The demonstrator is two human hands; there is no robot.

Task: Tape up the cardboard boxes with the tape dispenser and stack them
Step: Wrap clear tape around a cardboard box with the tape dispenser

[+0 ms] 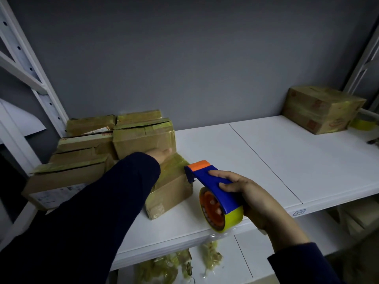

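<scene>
**Sealing the front cardboard box (172,187).** The left hand (162,155) rests on the box top to steady it, with its fingers apparently straight. Just right of the box, the right hand (248,193) curls its fingers round the tape dispenser (205,177), whose cutter end is at the box's upper right edge. A sound seal probably requires pressing the tape onto that edge, then drawing it along the seam under even tension.

Blue-orange tape dispenser (213,186), yellow roll (230,221), just beside a taped cardboard box (171,193); other boxes (86,144) behind
</scene>
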